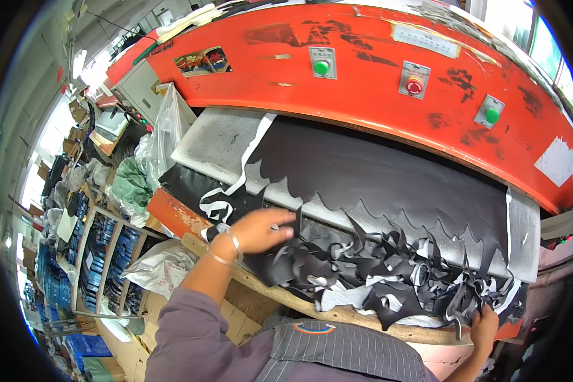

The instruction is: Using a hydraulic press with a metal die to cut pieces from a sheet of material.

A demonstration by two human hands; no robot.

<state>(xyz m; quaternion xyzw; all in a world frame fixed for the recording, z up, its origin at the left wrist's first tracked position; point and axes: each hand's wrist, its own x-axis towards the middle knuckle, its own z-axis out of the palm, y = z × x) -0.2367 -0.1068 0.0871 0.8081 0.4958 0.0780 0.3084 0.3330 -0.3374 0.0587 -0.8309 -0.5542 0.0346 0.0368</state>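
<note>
My left hand [256, 232] is over the front left of the press bed, thumb and fingers apart and stretched toward a dark strip near the fingertips. At the right end of the bed, my right hand [484, 326] has its fingers closed on the edge of dark leather-like scraps [490, 290]. Between the hands lies a tangled heap of curled scraps [363, 270], dark on one face and white on the other. Behind it, a dark brown leather-like sheet [375, 172] with a scalloped front edge lies across the pale cutting board [216, 137].
An orange press beam [261, 57] spans the far side, with green buttons [321, 67] and a red button [414, 86]. A wooden rail [337, 315] edges the bed nearest me. At left stand a rack of blue pieces [108, 254] and plastic bags [165, 264].
</note>
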